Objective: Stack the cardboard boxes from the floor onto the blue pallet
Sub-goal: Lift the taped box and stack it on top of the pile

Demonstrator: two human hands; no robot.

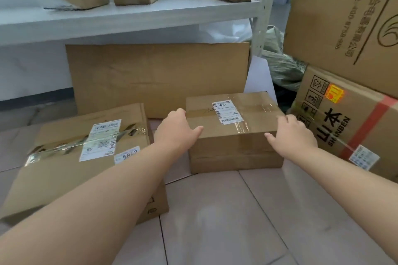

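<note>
We have both hands on the small taped box (233,133), which sits on the tiled floor (237,217) in the middle of the view. Our left hand (175,130) lies over the box's top left edge, fingers spread and curled over the far corner, thumb pointing along the front top edge. Our right hand (290,133) is at the box's right side, fingers spread wide, thumb toward the front face; we cannot tell whether the palm is pressed against the cardboard or just beside it. The box is flat on the floor. It has a white shipping label (226,113) on top under clear tape.

Just left of it, a wider flat box (71,163) with two labels lies on the floor, partly under our left forearm. Behind both, a large plain carton (159,77) leans upright below a white shelf (129,19) carrying more boxes. To the right, a box with a red stripe (353,127) sits tilted, touching or nearly touching the small box's right side, with a big printed carton (344,21) stacked above it. A green bag (282,68) shows between shelf post and cartons.
</note>
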